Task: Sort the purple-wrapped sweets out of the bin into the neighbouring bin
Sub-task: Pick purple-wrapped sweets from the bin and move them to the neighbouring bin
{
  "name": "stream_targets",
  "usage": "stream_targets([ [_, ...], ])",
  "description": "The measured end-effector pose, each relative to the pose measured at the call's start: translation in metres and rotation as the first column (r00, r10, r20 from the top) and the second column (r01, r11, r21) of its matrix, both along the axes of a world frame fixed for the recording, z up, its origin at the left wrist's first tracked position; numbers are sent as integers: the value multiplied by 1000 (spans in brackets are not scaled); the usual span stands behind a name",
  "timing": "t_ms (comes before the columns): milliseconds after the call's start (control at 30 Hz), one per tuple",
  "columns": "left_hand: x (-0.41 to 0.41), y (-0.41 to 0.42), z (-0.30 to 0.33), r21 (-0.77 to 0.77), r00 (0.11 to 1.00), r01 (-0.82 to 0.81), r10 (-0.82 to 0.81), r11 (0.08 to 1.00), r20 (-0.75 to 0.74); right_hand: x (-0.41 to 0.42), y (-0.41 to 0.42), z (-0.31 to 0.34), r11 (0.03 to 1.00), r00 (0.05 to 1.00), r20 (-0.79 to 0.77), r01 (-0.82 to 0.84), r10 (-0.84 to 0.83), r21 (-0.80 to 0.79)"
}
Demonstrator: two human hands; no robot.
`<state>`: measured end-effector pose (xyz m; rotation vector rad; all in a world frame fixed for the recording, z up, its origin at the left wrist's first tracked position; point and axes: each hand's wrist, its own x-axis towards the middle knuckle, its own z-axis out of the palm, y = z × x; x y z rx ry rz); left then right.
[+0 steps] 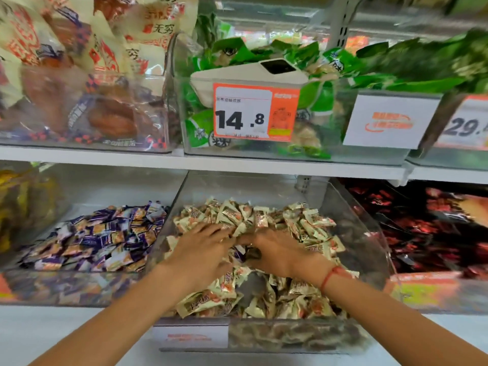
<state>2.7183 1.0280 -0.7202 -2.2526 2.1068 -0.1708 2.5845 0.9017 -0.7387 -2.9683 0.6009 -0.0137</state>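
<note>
A clear middle bin (351,207) holds a heap of cream-wrapped sweets (264,217). Both my hands lie on that heap, close together. My left hand (203,249) spreads its fingers flat over the sweets. My right hand (274,249) rests palm down with fingers bent into the pile; what it holds, if anything, is hidden. A purple-wrapped sweet (241,253) peeks out between the two hands. The neighbouring bin (66,289) on the left is full of purple-wrapped sweets (105,233).
A bin of red and black packets (422,228) stands to the right. Yellow packets (23,202) sit at far left. The upper shelf (211,162) carries bins of large snack bags (79,88) and green packets (290,64), with a 14.8 price tag (253,114).
</note>
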Motion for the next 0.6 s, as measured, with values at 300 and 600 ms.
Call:
stream_targets([
  [300,17,3,-5,22,997,-34,36,999,-64,18,-8,1,995,994,85,60,-67,81],
  [600,-16,16,4,-453,843,-179,-102,873,-529,-34,8,41,631,845,417,-127,-334,765],
])
